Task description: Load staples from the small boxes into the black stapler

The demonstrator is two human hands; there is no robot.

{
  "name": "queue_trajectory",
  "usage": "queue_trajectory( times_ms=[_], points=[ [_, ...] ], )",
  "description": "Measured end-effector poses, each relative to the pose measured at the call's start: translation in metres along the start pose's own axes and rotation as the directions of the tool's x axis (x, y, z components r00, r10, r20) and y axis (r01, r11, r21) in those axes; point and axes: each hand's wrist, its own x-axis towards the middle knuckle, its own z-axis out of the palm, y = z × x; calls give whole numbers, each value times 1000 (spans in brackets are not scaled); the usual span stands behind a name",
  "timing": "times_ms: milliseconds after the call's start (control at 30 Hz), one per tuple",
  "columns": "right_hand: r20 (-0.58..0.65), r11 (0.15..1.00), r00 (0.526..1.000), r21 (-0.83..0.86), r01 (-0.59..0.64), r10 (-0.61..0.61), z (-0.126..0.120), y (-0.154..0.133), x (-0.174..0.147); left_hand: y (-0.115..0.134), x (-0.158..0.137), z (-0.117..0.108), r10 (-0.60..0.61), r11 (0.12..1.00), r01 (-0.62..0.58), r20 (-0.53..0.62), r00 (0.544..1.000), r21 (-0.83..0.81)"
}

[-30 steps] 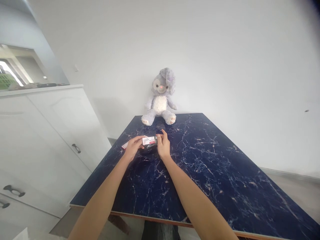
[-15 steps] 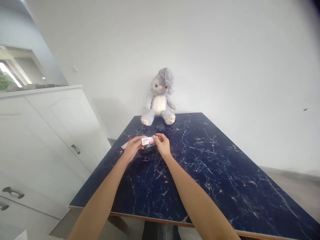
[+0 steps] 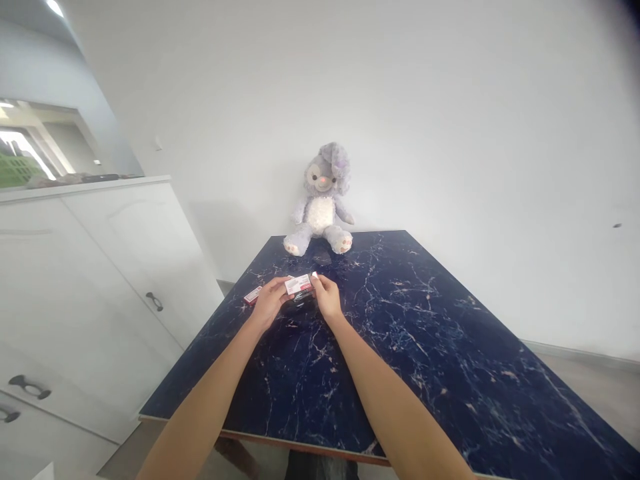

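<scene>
Spanning the gap between the two hands, a small box (image 3: 299, 285) with white and red print lies straight ahead of the person, above the far half of the dark blue table (image 3: 425, 333). Its long axis runs from side to side, the right end slightly farther from the person. The left hand (image 3: 271, 300) grasps the left end between thumb and fingers; the right hand (image 3: 327, 297) pinches at the right end, where a small pale piece, perhaps an end flap, sticks up near the thumb. Both hands are about equally near the box.

Just below the box, on the person's side, shows a shiny black thing (image 3: 303, 301); whether it is held or lies on the table cannot be told. A second box (image 3: 253, 295), red and white, lies slantwise on the table just left of the left hand. What either box contains is hidden.

A plush toy (image 3: 320, 217) sits at the table's far edge by the wall. Far left, a green basket (image 3: 19, 172) shows beyond the cabinet (image 3: 100, 267); its contents are not visible.
</scene>
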Motion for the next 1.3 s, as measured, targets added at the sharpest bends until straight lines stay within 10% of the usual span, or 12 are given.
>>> queue_trajectory(
  times_ms=[233, 800, 1100, 1300],
  points=[
    [-138, 997, 990, 72, 11, -1, 1, 0, -1, 4, 0, 3, -14, 995, 11, -21, 1000, -102],
    [65, 967, 976, -135, 214, -207, 2, -9, -7, 9, -12, 10, -48, 994, 74, 288, 956, -80],
    [-22, 980, 994, -173, 101, -106, 3, -3, -6, 13, -4, 6, 63, 995, -61, 28, 998, -81],
    [-148, 967, 988, -254, 15, -54, 0, 6, 0, 19, 16, -23, 90, 995, -70, -307, 948, 76]
  ],
)
